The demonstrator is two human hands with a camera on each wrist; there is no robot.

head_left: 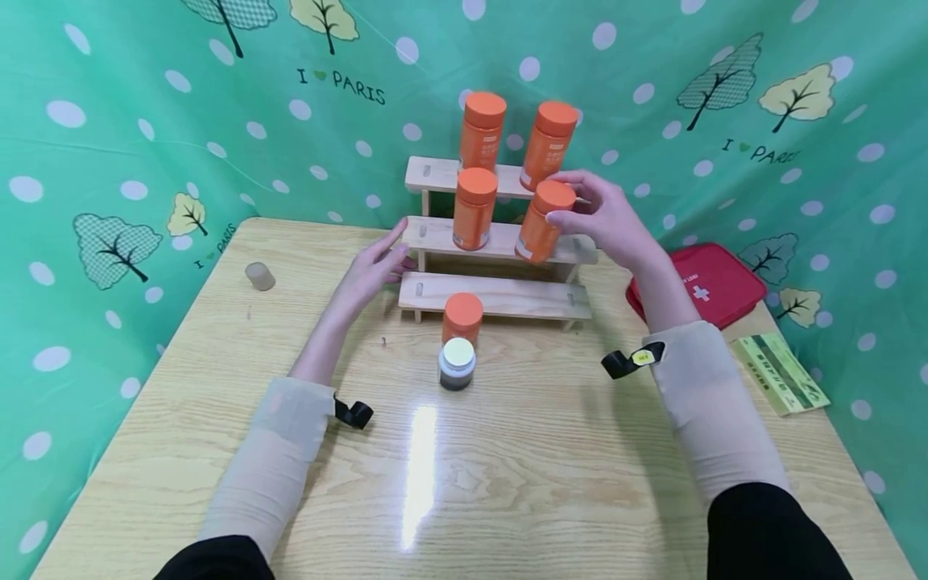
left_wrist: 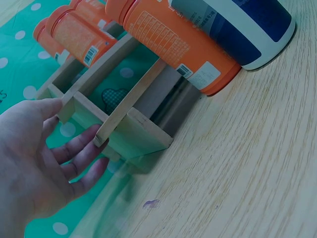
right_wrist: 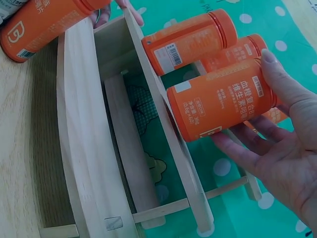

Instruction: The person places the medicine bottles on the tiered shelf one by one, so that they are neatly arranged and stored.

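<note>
Right fingers [right_wrist: 237, 151] pinch an orange vitamin bottle [right_wrist: 218, 101] at the middle tier of the wooden rack [head_left: 433, 234]; spread left fingers [left_wrist: 85, 159] touch the rack's left end.

Booth-like tabletop set — printed green cloth [head_left: 239, 105] around wooden table [head_left: 544, 451].

Showing bright and rather even light in the head view, seemingly from above. Throwing a long white glare on the table [head_left: 522, 475], and laying a soft shadow beside the right sleeve [head_left: 714, 411]. Looking dimmer and cooler in both wrist views, with deeper shade below the front board [right_wrist: 91, 144]. Bending this board slightly in the right wrist view, as through a wide lens. Showing the held bottle [right_wrist: 218, 101] sharp enough for reading there, but softer in the head view.
</note>
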